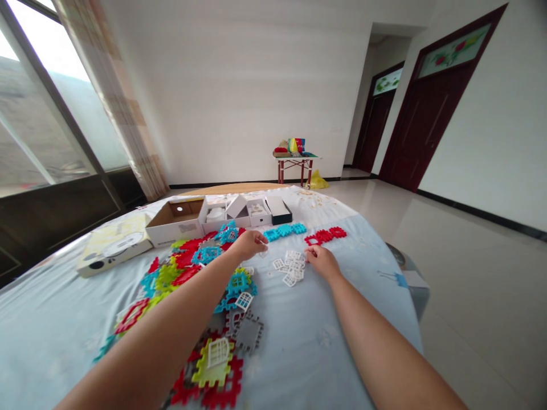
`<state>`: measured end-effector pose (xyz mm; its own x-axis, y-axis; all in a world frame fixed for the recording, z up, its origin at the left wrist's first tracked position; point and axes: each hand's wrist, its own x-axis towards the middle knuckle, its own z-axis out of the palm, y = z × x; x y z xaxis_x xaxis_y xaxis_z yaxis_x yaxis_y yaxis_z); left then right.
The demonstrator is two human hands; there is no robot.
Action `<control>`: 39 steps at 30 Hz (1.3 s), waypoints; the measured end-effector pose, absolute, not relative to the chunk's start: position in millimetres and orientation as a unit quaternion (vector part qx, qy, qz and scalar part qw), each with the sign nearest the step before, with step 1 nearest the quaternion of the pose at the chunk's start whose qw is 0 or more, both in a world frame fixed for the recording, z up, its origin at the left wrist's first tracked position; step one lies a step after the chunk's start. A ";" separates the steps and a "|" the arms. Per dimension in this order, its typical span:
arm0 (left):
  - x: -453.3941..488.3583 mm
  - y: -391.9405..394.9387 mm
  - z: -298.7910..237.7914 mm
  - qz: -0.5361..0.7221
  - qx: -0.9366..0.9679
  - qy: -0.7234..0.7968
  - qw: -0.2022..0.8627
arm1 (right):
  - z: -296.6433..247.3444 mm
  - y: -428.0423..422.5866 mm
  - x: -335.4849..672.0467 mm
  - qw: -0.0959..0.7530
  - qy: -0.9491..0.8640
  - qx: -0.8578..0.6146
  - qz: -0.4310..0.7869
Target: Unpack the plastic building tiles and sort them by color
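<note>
My left hand [248, 245] is closed in a pinch on a small white toy window piece, partly hidden by the fingers. A pile of white lattice window pieces [294, 263] lies on the cloth between my hands. At its right edge is my right hand [323, 262], thumb and fingers drawn together; what they pinch, if anything, I cannot make out. Beyond the hands lie a row of blue interlocking panels [284, 232] and a row of red panels [331, 234]. Under and beside my left forearm spreads a heap of red, blue, green and grey notched building panels [250, 332].
Behind the heap stand an open cardboard box [177, 219], a flat yellowish box [115, 245] and smaller white boxes [259, 212]. The round table has a pale blue cloth [307, 330]. A grey stool-like object [414, 282] stands beside its right edge.
</note>
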<state>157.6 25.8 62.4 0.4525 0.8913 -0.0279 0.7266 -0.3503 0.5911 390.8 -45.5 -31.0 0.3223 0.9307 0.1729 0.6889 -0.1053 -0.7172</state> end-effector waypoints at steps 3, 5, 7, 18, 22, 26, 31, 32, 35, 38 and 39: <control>170.1 23.0 67.2 0.199 0.800 0.462 0.327 | -30.0 -46.0 389.9 0.370 -0.556 -0.726 0.165; 175.2 20.6 71.2 0.216 0.799 0.440 0.348 | -29.7 -46.2 389.7 0.370 -0.558 -0.725 0.163; 173.6 20.1 75.3 0.227 0.799 0.435 0.347 | -29.8 -46.3 389.9 0.372 -0.561 -0.721 0.163; 105.5 12.8 63.1 0.100 0.855 0.477 0.174 | -35.4 -43.6 392.4 0.372 -0.557 -0.726 0.153; 112.3 5.6 54.1 0.032 0.867 0.482 0.122 | -36.5 -43.6 393.0 0.371 -0.559 -0.727 0.148; 124.3 6.3 52.9 -0.021 0.862 0.498 0.094 | -37.2 -44.1 393.3 0.372 -0.560 -0.725 0.148; 129.6 11.2 57.2 -0.031 0.848 0.523 0.078 | -37.4 -43.8 393.8 0.375 -0.562 -0.719 0.160; 128.7 12.6 58.1 -0.022 0.845 0.529 0.076 | -37.2 -43.8 393.8 0.376 -0.562 -0.718 0.162; 121.7 17.6 61.4 0.022 0.834 0.545 0.085 | -36.2 -44.0 393.7 0.378 -0.561 -0.718 0.162; 112.0 24.6 65.0 0.077 0.820 0.553 0.126 | -35.4 -44.1 393.3 0.374 -0.559 -0.723 0.157; 109.7 27.1 66.0 0.094 0.814 0.554 0.146 | -35.1 -44.1 393.2 0.372 -0.559 -0.725 0.156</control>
